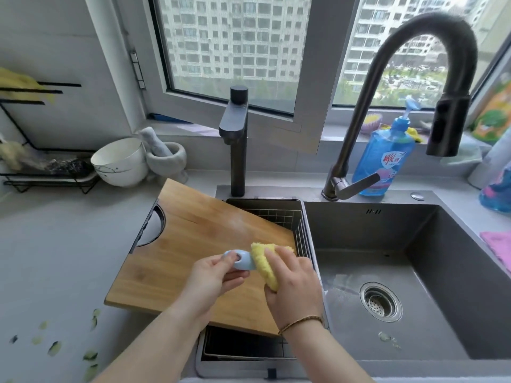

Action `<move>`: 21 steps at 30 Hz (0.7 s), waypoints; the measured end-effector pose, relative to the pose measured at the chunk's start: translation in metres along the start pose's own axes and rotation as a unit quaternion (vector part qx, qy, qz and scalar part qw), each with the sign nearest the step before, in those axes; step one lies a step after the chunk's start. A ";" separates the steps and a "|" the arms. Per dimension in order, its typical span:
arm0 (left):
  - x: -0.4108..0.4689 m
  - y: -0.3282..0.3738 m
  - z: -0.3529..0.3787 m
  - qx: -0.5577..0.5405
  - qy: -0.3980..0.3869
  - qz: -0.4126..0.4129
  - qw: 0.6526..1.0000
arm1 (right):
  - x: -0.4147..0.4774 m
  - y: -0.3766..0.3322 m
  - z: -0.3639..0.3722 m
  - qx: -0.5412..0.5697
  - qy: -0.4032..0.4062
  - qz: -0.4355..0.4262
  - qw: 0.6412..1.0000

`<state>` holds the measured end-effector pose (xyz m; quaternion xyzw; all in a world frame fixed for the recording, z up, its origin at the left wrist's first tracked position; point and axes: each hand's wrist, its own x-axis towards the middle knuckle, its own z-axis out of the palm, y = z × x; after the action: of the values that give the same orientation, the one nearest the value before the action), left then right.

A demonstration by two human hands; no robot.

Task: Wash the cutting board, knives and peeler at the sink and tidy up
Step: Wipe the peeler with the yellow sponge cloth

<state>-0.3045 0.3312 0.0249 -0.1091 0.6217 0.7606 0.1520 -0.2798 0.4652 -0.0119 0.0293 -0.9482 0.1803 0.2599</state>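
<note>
From my remote seat, head view, looking down at the sink:
- Left hand [218, 275]: thumb and forefinger pinch the pale-blue handle of the peeler [238, 260], the other fingers curled beneath it
- Right hand [293, 288]: fingers curled down over a yellow sponge [264, 262], gripping it tight. The sponge is folded round the peeler's working end, so I cannot see the blade
- Both hands hover over the near right part of the cutting board [190, 244]
- Cutting board lies flat but askew, left part on the grey counter [55, 258], right corner over the wire basket [301, 230] set in the left side of the sink [442, 258]
- Sink floor wet near the drain [380, 301], with a scrap of peel close to the front wall
- Tall curved tap [409, 45] behind the basin, blue soap bottle [387, 158] just beside its base
- Counter, far left: stacked white bowls [121, 161], with a stone mortar and pestle [166, 156] next to them
- Green peel scraps [55, 348] scattered on the counter at near left
- Pink cloth [497, 244] at the sink's right rim
</note>
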 end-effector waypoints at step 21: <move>0.000 0.001 -0.005 0.178 0.058 0.318 0.929 | 0.029 0.008 -0.012 0.349 -0.064 0.299 0.886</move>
<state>-0.3049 0.3265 0.0254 0.0795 0.7566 0.6383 -0.1176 -0.3003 0.4783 0.0099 -0.1558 -0.8024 0.5663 0.1056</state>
